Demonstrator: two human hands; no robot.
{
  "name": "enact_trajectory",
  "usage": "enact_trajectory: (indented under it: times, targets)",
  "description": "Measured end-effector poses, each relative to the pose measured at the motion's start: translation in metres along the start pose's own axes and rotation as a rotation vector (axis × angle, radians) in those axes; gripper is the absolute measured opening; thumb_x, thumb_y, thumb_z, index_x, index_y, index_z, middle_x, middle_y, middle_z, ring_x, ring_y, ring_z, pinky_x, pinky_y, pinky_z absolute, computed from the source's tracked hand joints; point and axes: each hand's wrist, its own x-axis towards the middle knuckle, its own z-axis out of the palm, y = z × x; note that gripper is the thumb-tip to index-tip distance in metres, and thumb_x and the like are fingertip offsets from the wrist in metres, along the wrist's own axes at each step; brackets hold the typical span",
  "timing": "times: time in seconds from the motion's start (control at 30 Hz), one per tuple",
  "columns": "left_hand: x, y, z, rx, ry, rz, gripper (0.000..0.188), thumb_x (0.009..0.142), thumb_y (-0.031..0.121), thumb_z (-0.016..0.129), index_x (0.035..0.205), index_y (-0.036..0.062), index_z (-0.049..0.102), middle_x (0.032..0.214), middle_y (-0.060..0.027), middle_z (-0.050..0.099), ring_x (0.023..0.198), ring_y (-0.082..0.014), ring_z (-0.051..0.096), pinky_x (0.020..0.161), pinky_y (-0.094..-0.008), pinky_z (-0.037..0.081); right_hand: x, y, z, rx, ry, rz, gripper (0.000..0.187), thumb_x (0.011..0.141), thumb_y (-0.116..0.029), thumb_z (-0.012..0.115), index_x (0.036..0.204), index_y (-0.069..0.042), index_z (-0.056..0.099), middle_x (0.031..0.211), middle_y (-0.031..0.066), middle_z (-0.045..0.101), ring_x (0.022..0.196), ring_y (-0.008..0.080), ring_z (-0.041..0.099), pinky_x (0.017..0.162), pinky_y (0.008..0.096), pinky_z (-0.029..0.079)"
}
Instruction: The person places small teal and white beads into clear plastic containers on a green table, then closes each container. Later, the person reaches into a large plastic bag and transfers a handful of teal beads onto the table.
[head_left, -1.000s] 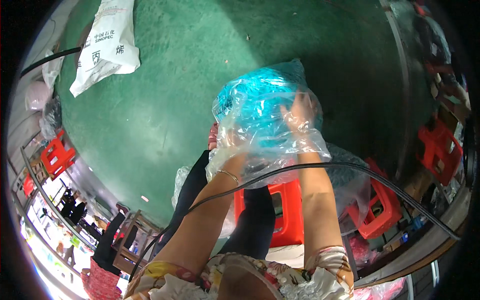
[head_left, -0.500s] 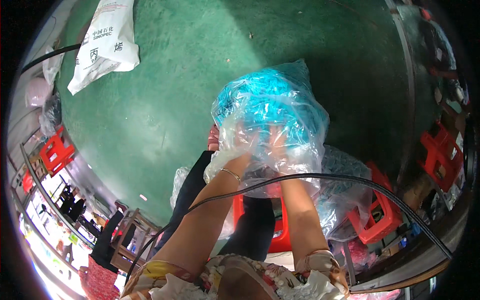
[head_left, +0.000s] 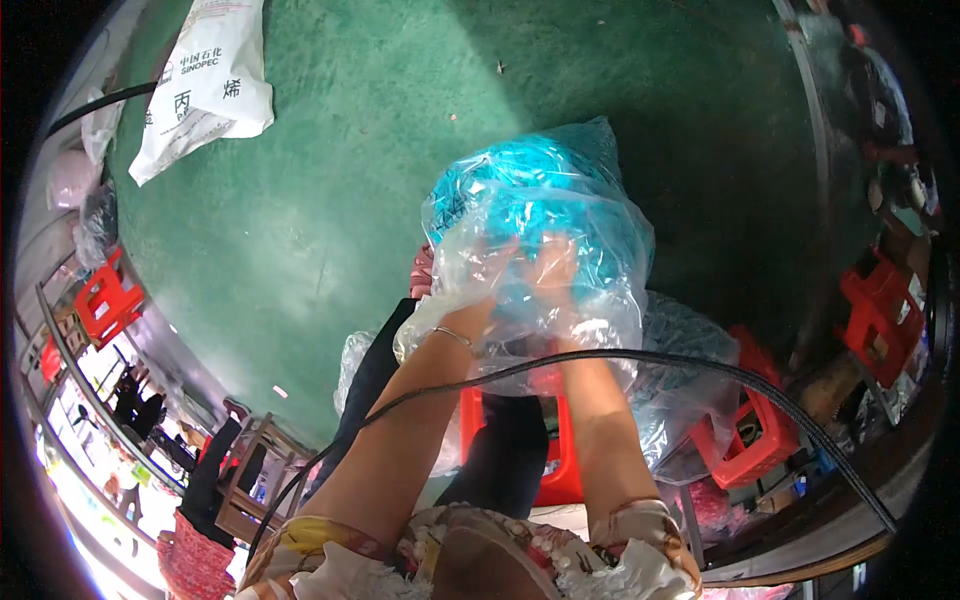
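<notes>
A large clear plastic bag stands on the floor before my legs, filled with many small bright blue pieces whose kind I cannot make out. Both my arms reach into its loose upper part. Under the cloudy film, my left hand lies close to the blue contents. My right hand is just beside it, fingers pointing away from me. Film and motion blur hide whether either hand grips anything. On my left wrist is a thin bracelet.
A black cable crosses over my forearms. Another clear bag leans by a red stool at right. More red stools stand at the sides. A white sack lies far left. A person in red sits lower left.
My hands have shifted slightly inside the bag, and the film over them has moved, covering more of the blue contents. The view has tilted a little.
</notes>
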Motion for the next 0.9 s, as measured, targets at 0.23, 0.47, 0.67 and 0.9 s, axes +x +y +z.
enact_trajectory:
  times: [0.23,0.47,0.67,0.9]
  targets:
    - [0.003,0.014,0.008,-0.007,-0.007,-0.021,0.077,0.078,0.028,0.079,0.141,0.0039,0.042,0.124,-0.0132,0.057,0.114,-0.0247,0.056,0.093,-0.0379,0.049,0.076,0.04,-0.071,0.17,-0.084,0.032,0.082,0.076,-0.054,0.072,0.139,-0.008,0.048,0.137,0.0292,0.047,0.126,0.0475,0.045,0.105,0.0562,0.036]
    - [0.0,0.012,0.003,-0.009,-0.005,-0.046,0.077,0.078,0.032,0.077,0.141,0.0034,0.042,0.126,-0.0139,0.056,0.115,-0.0254,0.055,0.094,-0.0383,0.048,0.037,0.012,-0.022,0.026,-0.073,-0.023,0.079,0.074,-0.059,0.072,0.133,-0.009,0.056,0.136,0.0296,0.048,0.122,0.0484,0.049,0.097,0.0588,0.043]
    - [-0.002,0.009,0.002,-0.008,-0.007,-0.058,0.078,0.079,0.036,0.076,0.141,0.0029,0.042,0.128,-0.0146,0.056,0.116,-0.026,0.055,0.095,-0.0387,0.047,0.037,0.021,-0.06,0.243,-0.045,0.049,0.085,0.076,-0.054,0.073,0.143,-0.01,0.044,0.133,0.0348,0.048,0.123,0.0525,0.047,0.099,0.0599,0.041]
    - [0.001,0.016,0.017,-0.036,-0.047,-0.061,0.079,0.079,0.04,0.074,0.141,0.0023,0.042,0.129,-0.0153,0.055,0.117,-0.0267,0.054,0.096,-0.0391,0.046,0.052,0.022,-0.047,0.384,-0.229,0.173,0.09,0.079,-0.055,0.072,0.142,0.0,0.042,0.133,0.0298,0.051,0.126,0.0458,0.047,0.106,0.0528,0.037]
